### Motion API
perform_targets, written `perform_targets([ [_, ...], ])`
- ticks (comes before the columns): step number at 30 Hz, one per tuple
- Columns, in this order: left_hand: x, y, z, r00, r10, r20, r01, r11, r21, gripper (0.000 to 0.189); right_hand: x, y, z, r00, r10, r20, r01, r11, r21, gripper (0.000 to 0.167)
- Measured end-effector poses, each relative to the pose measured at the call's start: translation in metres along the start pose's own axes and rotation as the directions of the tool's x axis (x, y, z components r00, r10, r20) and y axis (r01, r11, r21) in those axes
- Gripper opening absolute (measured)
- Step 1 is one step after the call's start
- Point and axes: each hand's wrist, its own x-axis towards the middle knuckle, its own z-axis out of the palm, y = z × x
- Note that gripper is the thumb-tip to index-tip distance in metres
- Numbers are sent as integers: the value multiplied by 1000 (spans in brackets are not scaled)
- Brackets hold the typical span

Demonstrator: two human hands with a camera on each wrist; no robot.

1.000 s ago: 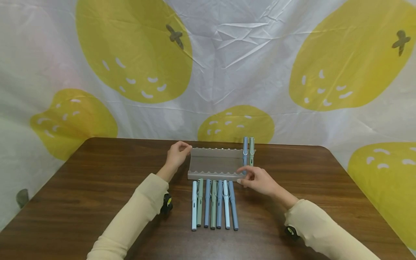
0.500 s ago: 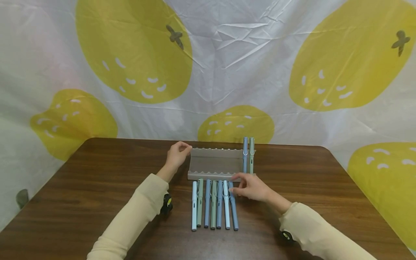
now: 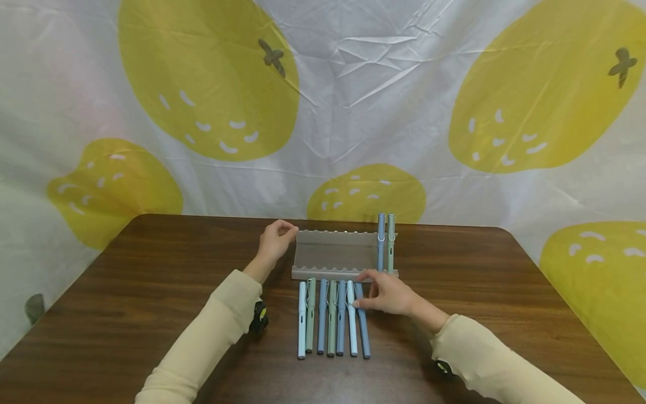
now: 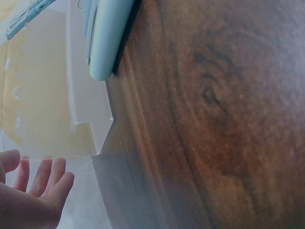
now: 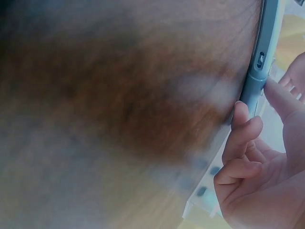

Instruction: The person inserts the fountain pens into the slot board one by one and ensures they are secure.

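A clear pen rack (image 3: 335, 274) with scalloped edges stands toward the back of the table. My left hand (image 3: 275, 244) pinches its upper left corner; in the left wrist view, the fingertips meet the rack's edge. Several capped pens lie in a row before the rack, light blue, green and blue. At the row's right end, my right hand (image 3: 391, 293) pinches a blue pen (image 3: 363, 331) near its upper end, thumb on one side and a finger on the other in the right wrist view. A blue pen (image 3: 381, 241) and a green pen (image 3: 391, 241) stand in the rack's right end.
The brown wooden table (image 3: 126, 303) runs back to a white cloth (image 3: 373, 112) printed with yellow fruit. A light blue pen (image 3: 301, 320) ends the row on the left, beside a green pen (image 3: 310, 314). The row lies close to the rack's front lip.
My right hand has moved from the rack's front right, down and slightly left, onto the rightmost blue pen in the row. The left hand has stayed at the rack's corner.
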Motion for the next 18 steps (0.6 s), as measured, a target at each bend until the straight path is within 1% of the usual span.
perform_targets([
  [5,-1,1,0,1000,-3,1,3,1000,-5,19,-1,0,-2,999,1,34,-1,1000,0,48],
  [12,-1,1,0,1000,-8,0,8,1000,-1,18,-2,-1,-8,992,38,122,-48,996,77,50],
  [14,-1,1,0,1000,-9,0,9,1000,2,18,-2,-2,-9,990,42,137,-52,996,73,50],
  [18,-1,1,0,1000,-7,4,7,1000,9,20,-1,-4,-10,989,43,144,-48,998,30,47],
])
